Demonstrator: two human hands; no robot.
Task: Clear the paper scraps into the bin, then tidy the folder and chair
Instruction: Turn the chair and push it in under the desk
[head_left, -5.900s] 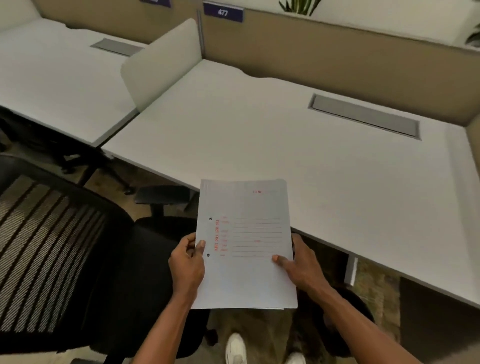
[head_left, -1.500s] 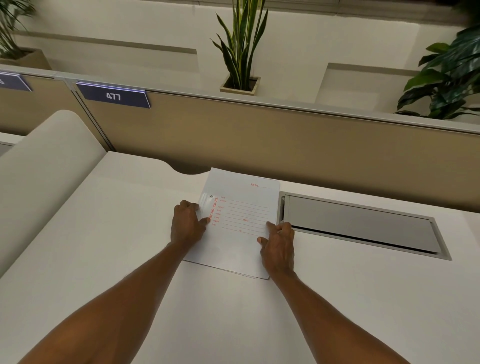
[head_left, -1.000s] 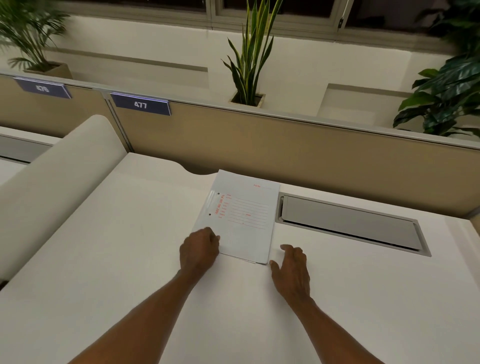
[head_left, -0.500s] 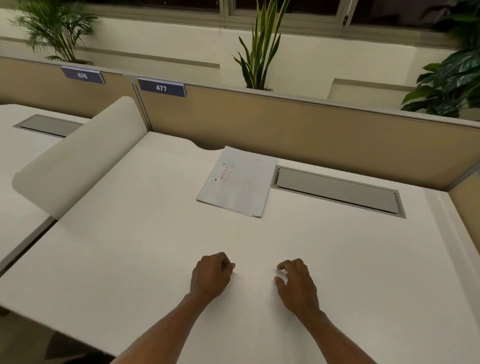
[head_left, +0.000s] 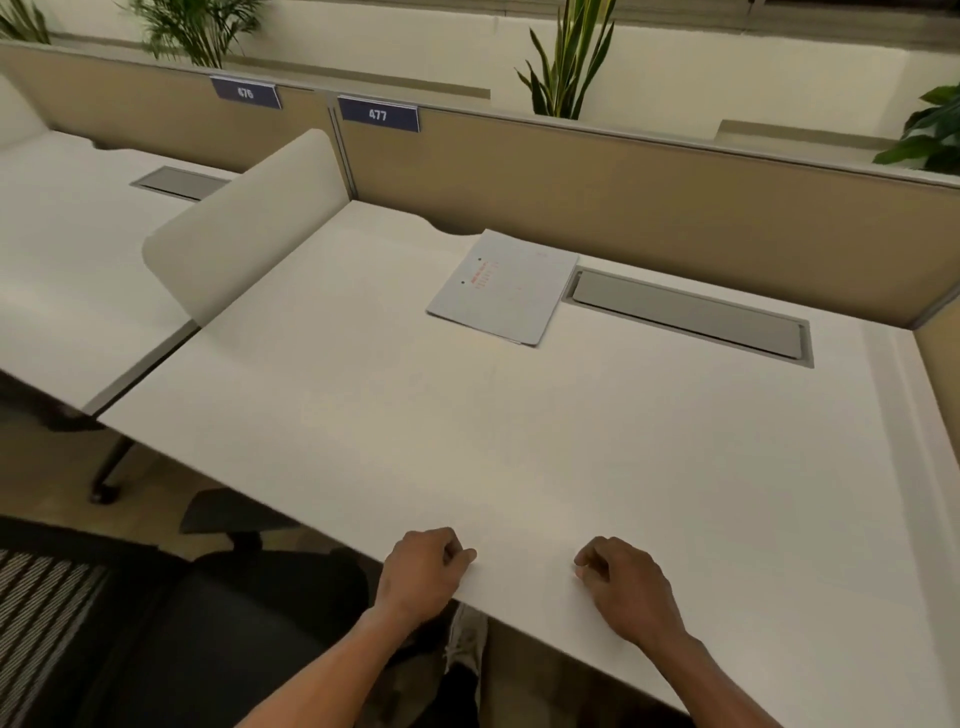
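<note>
A pale grey folder (head_left: 503, 287) with red print lies flat at the back of the white desk (head_left: 519, 441), just left of the grey cable hatch (head_left: 691, 319). My left hand (head_left: 423, 571) hovers at the desk's front edge with its fingers curled and nothing in it. My right hand (head_left: 626, 584) rests over the desk near the front edge, fingers also curled and holding nothing. Both hands are far from the folder. The black office chair (head_left: 208, 634) with a mesh back stands at the lower left, beside the desk. No paper scraps or bin are in view.
A curved white divider (head_left: 249, 223) separates this desk from the neighbouring desk (head_left: 67, 249) on the left. A tan partition (head_left: 623, 197) with number plates 476 and 477 runs along the back, with plants behind it. My shoe (head_left: 467, 644) shows under the desk edge.
Both hands let go of the folder and pulled back from it to the desk's front edge. The view backed away and tilted down, bringing the chair into sight.
</note>
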